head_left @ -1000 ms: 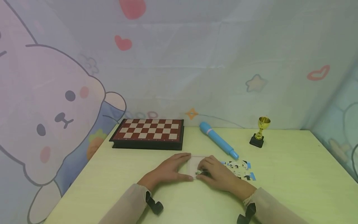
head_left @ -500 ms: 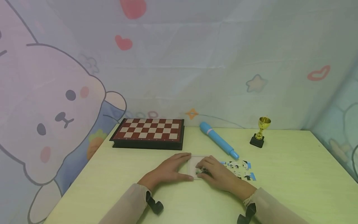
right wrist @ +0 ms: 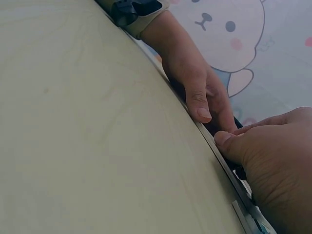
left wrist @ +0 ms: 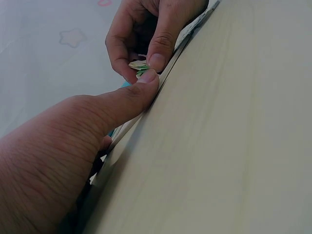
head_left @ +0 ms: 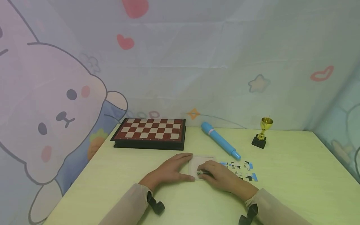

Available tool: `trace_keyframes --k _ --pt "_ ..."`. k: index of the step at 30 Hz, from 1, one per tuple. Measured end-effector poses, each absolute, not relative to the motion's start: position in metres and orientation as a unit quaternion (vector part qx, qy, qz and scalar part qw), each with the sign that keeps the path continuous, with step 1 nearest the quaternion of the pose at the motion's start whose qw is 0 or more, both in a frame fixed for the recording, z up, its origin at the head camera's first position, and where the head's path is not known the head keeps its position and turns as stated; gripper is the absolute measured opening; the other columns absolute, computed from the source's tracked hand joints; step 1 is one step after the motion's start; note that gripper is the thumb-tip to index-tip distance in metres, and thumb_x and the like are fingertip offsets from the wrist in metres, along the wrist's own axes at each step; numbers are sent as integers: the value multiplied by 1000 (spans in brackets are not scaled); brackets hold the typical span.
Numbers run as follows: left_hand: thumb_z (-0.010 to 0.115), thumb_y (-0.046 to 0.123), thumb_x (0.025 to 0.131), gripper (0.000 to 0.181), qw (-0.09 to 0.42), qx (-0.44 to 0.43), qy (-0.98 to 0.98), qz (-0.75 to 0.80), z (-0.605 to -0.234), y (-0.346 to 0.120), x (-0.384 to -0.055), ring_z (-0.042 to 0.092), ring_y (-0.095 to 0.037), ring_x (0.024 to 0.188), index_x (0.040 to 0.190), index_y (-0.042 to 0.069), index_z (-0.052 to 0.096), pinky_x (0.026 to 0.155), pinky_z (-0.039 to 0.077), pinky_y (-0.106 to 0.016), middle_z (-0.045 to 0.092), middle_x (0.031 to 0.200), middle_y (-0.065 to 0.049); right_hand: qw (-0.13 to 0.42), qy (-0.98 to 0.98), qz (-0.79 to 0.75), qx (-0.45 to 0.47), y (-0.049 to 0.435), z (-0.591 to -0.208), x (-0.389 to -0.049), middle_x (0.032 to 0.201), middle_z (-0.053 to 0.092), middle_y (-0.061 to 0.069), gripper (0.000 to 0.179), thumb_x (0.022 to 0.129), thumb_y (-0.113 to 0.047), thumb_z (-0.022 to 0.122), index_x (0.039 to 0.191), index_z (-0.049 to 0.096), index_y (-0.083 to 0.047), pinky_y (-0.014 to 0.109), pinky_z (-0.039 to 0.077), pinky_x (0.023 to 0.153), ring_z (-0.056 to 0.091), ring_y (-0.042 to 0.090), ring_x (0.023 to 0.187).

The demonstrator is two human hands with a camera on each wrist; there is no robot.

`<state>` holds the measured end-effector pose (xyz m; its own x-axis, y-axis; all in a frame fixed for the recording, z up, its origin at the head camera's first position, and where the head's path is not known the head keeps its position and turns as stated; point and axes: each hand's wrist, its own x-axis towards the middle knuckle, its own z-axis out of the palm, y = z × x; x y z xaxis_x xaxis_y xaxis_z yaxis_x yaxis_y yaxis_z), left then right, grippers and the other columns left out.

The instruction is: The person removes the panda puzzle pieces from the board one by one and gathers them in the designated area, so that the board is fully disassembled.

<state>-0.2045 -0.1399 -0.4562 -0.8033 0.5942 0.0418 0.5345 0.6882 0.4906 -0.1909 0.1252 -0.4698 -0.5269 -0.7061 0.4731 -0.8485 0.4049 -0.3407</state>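
My right hand [head_left: 217, 174] pinches a small jigsaw puzzle piece [left wrist: 140, 65] with green on it, between thumb and curled fingers; fingers hide much of it. It is held low at the pale square puzzle tray [head_left: 194, 163]. Whether the piece touches the tray floor, I cannot tell. My left hand [head_left: 170, 170] rests on the tray's left side, thumb at the near edge and straight fingers at the far corner. Several loose puzzle pieces [head_left: 248, 177], white, black and blue, lie right of the tray, partly behind my right hand.
A chessboard box [head_left: 149, 132] stands at the back left. Behind the tray lies a blue microphone-shaped pen [head_left: 220, 140]. A small gold trophy cup [head_left: 262, 132] on a black base stands at the back right. A printed cloth [head_left: 180, 62] hangs behind the table.
My right hand's fingers have lowered slightly over the tray, still pinching the puzzle piece. The piece has tilted and shifted a little. My left hand has stayed in place.
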Motion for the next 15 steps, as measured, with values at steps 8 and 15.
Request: trace_keyframes --k 8,15 --pt "64 75 82 97 54 307 919 239 -458 -141 -207 27 -18 149 158 21 37 119 28 -45 31 162 9 166 -813 277 485 124 -468 -192 101 67 -7 20 94 -18 73 113 69 -13 30 55 81 61 6 91" --pt "62 77 81 98 55 306 920 239 -460 -140 -206 27 -18 149 158 22 36 119 28 -45 30 162 10 163 -812 286 482 125 -468 -190 102 68 -6 21 94 -15 72 115 69 -13 31 55 82 63 7 93"
